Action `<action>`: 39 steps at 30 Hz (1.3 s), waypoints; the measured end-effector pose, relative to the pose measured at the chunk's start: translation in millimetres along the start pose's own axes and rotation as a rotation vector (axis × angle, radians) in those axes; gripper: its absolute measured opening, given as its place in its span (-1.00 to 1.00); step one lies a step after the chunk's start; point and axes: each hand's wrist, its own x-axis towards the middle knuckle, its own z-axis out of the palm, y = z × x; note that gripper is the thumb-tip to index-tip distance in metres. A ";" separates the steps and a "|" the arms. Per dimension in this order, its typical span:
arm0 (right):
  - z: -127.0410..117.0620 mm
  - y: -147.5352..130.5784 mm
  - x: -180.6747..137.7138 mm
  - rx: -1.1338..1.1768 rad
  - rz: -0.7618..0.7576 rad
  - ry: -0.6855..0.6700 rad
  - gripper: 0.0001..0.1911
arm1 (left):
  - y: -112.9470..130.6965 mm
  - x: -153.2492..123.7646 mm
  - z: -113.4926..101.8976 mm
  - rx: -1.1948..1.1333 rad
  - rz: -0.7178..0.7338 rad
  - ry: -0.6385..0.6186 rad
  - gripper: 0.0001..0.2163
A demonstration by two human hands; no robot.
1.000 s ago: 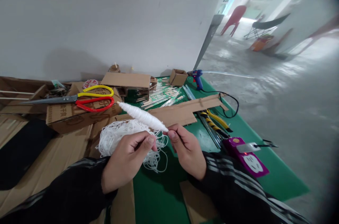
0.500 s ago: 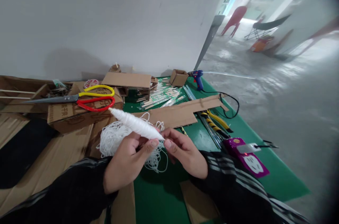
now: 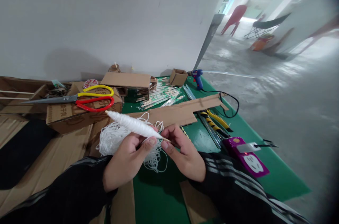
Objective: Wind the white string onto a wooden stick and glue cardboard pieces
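Observation:
A stick wound thickly with white thread (image 3: pixel 132 124) slants across the middle of the head view, its bare tip pointing up and left. My left hand (image 3: pixel 125 162) is closed around the lower part of the winding, thumb on top. At the lower right end, my right hand (image 3: pixel 186 155) pinches the bare wooden end of the stick (image 3: pixel 165 139) between thumb and forefinger. Behind and under the left hand lies a loose heap of white string (image 3: pixel 112 137), partly covered by the hand and the winding.
Scissors with yellow and red handles (image 3: pixel 96 103) lie on a cardboard box (image 3: pixel 60 115) at left. Packed wooden sticks (image 3: pixel 161 95), a cardboard strip (image 3: pixel 174 113), a blue glue gun (image 3: pixel 197 78), yellow-black pliers (image 3: pixel 218 121) and a purple power strip (image 3: pixel 246 157) are on the green table (image 3: pixel 280 178).
The wound stick has shifted slightly left between my hands. More of its bare lower end shows by my right fingers, which have changed their hold a little.

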 end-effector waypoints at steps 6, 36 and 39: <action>-0.6 1.8 0.5 -0.187 0.024 0.012 -0.72 | 4.5 -0.1 1.1 0.024 0.007 0.002 -0.73; 7.6 -2.8 -3.1 0.084 0.110 0.005 -0.78 | 7.0 -0.8 0.7 -0.030 0.011 0.031 -0.81; 4.8 -3.0 -1.5 -0.020 0.093 0.034 -0.74 | 9.8 -0.6 -0.8 -0.047 0.009 -0.003 -0.82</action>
